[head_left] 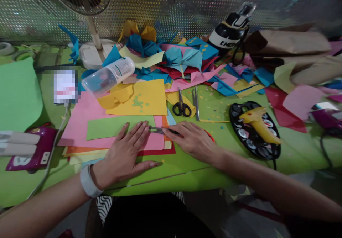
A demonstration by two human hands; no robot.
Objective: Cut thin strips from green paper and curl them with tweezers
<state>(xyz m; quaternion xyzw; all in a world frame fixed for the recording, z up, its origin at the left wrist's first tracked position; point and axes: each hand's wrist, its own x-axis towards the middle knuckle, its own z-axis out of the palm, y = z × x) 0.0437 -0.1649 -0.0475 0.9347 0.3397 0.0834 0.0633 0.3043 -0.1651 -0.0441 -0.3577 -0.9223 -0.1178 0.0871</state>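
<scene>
A slim cutting blade (160, 130) is lying low across the stack of coloured paper (112, 138) at the near edge of the green table (219, 167), its tip pointing at the left hand's fingertips. The right hand (193, 140) is closing round the blade's handle, fingers curled over it and pressing it down toward the pink sheet (80, 124). The left hand (124, 156) is lying flat and spread open, palm down, pinning the pink sheet and the green strip (107, 128) on top of it; the two hands are sitting close together but not touching.

The risk looks plain from where I'm standing: the blade's tip is sitting just beside the left fingertips, so a slip along the paper could nick them. The sheets underneath are lying loosely fanned, so they may slide and spoil a straight line.

Just beyond the stack, black-handled scissors (181, 107) and tweezers (196, 104) are resting near a yellow sheet (141, 97). A tipped plastic bottle (109, 76) is lying behind that, a yellow glue gun (259, 122) is sitting on a black palette (253, 149) to the right, and folded paper scraps (181, 58) are heaping up at the back.
</scene>
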